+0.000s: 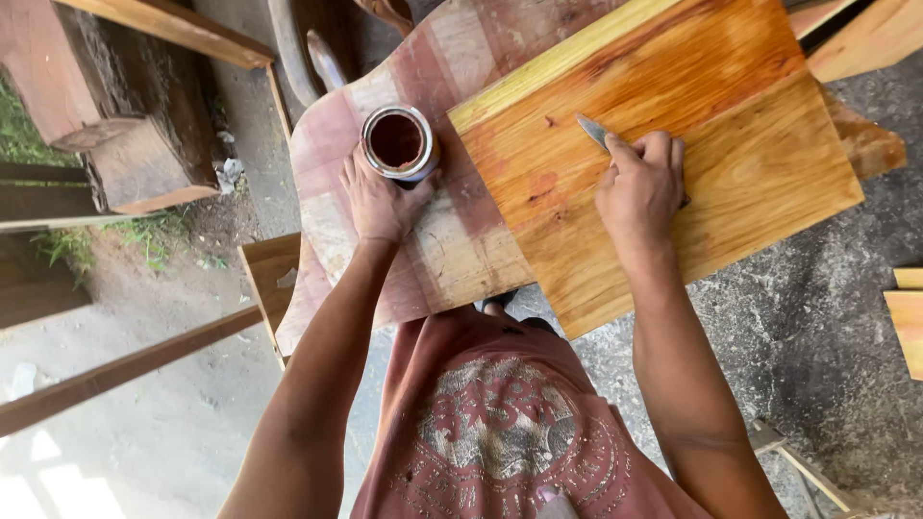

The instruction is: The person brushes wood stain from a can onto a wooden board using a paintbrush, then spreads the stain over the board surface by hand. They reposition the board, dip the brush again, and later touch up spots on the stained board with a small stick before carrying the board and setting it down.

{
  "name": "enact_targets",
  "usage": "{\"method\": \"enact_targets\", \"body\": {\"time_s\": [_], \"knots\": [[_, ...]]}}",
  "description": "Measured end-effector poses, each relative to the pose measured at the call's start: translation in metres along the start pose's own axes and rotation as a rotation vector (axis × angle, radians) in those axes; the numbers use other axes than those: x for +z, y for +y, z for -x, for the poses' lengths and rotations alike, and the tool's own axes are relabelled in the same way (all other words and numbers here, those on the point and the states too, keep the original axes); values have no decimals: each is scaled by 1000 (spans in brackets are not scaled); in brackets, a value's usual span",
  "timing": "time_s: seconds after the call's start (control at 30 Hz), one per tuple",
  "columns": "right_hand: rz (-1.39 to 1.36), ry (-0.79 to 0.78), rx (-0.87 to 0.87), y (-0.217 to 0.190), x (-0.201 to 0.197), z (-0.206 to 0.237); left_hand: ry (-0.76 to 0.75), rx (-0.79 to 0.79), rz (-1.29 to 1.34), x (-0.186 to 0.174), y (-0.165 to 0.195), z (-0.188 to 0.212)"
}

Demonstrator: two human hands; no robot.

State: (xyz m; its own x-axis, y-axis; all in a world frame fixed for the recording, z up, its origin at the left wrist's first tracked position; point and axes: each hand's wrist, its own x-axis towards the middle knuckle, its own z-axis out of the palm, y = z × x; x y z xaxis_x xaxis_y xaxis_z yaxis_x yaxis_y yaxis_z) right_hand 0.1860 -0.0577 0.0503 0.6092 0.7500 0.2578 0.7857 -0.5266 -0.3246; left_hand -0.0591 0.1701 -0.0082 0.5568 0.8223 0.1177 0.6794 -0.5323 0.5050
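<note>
now the left hand point(377, 200) grips the open can point(398, 143), the right hand point(642, 183) pinches a putty knife point(594, 132) on the orange board point(673, 144); the board looks mostly coated, its near edge paler.

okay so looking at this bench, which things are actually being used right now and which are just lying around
In use:
- open round metal tin of dark red-brown stuff, held by the left hand
- thin grey metal blade, gripped by the right hand
- glossy orange-yellow wooden board

Lying about:
- rough dark wooden block
- long wooden beam
- pale wooden offcuts
</note>
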Motion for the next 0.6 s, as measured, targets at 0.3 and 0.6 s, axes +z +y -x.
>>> {"method": "enact_targets", "body": {"time_s": [0.3,0.6], "knots": [[-211,-219,71,-32,17,6,5,7,27,-3,2,0],[-190,-226,100,-36,12,7,-46,-12,23,-6,2,-1]]}}
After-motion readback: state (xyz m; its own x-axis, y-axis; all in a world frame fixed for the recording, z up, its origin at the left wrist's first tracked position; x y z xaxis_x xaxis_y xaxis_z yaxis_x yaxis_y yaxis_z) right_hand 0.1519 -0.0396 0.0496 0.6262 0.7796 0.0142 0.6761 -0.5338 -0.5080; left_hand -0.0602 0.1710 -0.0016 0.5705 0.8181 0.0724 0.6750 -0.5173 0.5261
